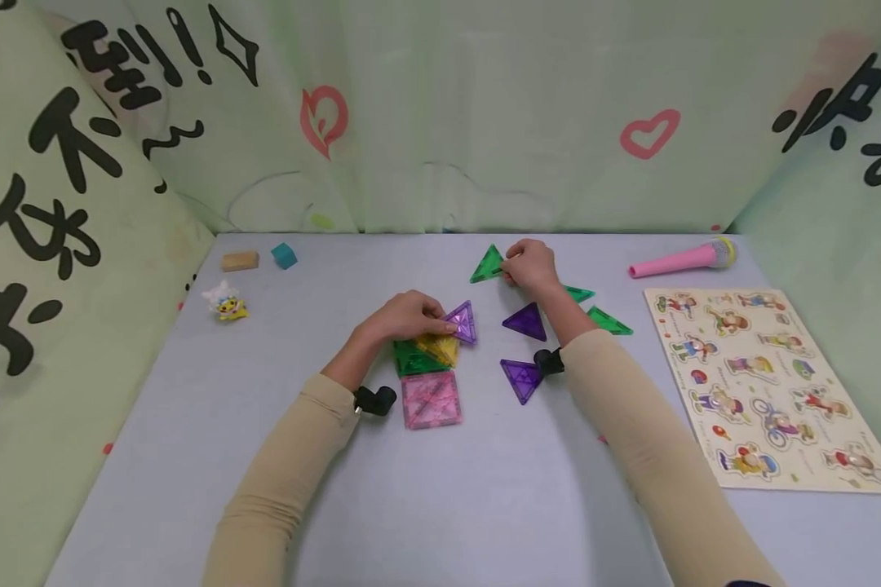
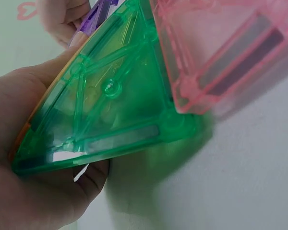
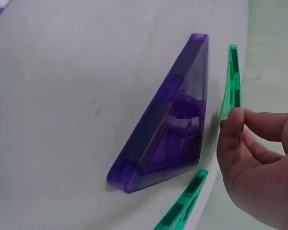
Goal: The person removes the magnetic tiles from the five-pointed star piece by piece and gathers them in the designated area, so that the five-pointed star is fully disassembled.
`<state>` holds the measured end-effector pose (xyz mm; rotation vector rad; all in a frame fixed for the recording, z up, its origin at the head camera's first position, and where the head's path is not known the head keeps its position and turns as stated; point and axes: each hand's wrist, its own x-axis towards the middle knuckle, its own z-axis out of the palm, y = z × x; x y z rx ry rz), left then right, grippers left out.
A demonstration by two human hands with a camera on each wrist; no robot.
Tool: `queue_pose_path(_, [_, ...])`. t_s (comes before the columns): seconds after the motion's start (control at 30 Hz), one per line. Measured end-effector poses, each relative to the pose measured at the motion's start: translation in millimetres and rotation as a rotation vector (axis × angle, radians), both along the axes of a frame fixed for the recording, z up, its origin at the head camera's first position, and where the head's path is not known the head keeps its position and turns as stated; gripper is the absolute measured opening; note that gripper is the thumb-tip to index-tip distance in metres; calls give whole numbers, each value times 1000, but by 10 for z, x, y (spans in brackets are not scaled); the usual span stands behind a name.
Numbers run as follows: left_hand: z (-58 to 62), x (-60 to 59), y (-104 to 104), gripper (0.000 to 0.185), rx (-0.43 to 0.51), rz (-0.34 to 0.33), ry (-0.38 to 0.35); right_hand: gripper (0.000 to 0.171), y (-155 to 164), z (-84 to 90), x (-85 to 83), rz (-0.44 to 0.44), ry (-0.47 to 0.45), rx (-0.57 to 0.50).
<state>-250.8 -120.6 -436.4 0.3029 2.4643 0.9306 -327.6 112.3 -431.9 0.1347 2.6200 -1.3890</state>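
My left hand [image 1: 409,315] grips a cluster of translucent magnetic tiles. Its fingertips are at a purple triangle tile [image 1: 464,323], with a yellow tile [image 1: 444,350] and a green tile [image 2: 120,100] beneath. A pink square tile [image 1: 431,401] adjoins the green one on the near side. At the back of the table, my right hand [image 1: 532,265] pinches a green triangle tile [image 1: 488,266] at its corner, between thumb and fingers. Two loose purple triangle tiles, a farther one [image 1: 526,321] and a nearer one [image 1: 521,380], lie between the arms.
Two more green triangle tiles, one [image 1: 580,293] partly behind the right forearm and one [image 1: 609,321] beside it, lie right. A pink toy microphone [image 1: 683,258] and picture puzzle board [image 1: 771,391] are farther right. A wooden block [image 1: 240,261], teal block [image 1: 284,256] and small figurine [image 1: 227,303] stand back left.
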Motion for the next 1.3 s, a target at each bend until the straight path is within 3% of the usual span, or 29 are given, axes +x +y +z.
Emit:
queue_pose_path(0.07, [-10,-7,-5,29,12,-8,-3,27,19,-29,-13,18,42,109])
queue_pose_path(0.17, [-12,-13,-24,30,27,-25,-5,25,32,-51,13,39,66,150])
queue_pose_path(0.3, [-11,-18,-67,31,46,-40,-22,25,9,2,176,129,46,80])
queue_pose_path(0.43, [-21,-31,-104,34,65,-30,-51,30,-37,39,400,323,-19,-2])
queue_pose_path(0.53, [-32,-47,-119,36,70,-15,-59,30,-90,19,517,417,-40,-23])
queue_pose_path(0.83, [-17,-32,-98,33,64,-9,-77,24,-199,-66,613,426,-72,-55])
queue_pose_path(1.3, [47,-31,-113,20,94,8,-118,18,-141,-44,620,404,-140,-322])
